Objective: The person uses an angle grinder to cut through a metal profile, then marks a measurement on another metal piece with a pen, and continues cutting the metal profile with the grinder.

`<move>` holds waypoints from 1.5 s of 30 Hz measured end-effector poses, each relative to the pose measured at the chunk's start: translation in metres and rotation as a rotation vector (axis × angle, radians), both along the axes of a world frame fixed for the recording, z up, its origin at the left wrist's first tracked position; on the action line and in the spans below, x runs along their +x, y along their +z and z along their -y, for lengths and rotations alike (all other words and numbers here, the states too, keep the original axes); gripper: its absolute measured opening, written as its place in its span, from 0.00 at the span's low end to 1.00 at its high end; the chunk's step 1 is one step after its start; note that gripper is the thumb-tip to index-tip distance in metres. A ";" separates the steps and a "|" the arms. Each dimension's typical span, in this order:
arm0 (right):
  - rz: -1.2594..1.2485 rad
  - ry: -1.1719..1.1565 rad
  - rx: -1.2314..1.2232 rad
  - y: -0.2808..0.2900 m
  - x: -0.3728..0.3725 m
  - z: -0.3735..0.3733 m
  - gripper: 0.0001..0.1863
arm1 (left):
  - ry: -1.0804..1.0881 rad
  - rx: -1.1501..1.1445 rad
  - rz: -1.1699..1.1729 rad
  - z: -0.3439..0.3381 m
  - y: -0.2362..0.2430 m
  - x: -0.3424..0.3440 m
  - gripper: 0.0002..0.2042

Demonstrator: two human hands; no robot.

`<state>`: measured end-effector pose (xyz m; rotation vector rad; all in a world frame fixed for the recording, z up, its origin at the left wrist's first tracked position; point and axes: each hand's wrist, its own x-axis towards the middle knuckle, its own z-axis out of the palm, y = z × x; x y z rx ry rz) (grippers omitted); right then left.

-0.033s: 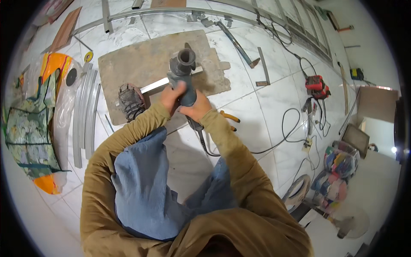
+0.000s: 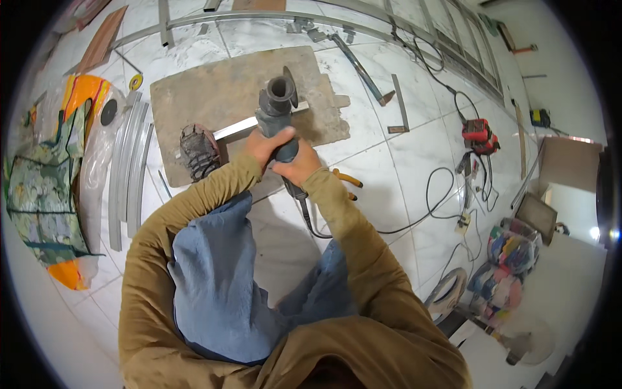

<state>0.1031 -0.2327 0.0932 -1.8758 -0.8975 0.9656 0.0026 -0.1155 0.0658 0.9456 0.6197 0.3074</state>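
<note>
Grinder (image 2: 275, 117) over metal bar (image 2: 237, 129), prob. mid-job.
Our L hand (image 2: 262, 146) + R hand (image 2: 301, 164) wrapped round grinder; any cut hidden, can't tell what's left.

No words, numbers or signs can be read. Any markings on the grinder (image 2: 275, 120), the red device (image 2: 479, 135) on the tiled floor (image 2: 372, 170) or the small yellow-and-black box (image 2: 539, 117) by the wall are too small or blurred to make out, as are any on the colourful plastic bags (image 2: 515, 246) at the right.
</note>
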 end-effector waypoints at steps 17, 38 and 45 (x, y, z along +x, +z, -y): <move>0.106 -0.149 -0.069 -0.018 -0.001 -0.011 0.25 | -0.028 -0.017 -0.444 -0.004 0.016 0.026 0.30; 0.017 0.052 -0.111 -0.035 0.005 0.001 0.31 | 0.167 0.147 -0.522 0.016 -0.006 0.021 0.22; -0.049 0.016 -0.105 -0.044 0.009 -0.001 0.32 | 0.088 0.115 -0.430 0.011 -0.008 0.019 0.24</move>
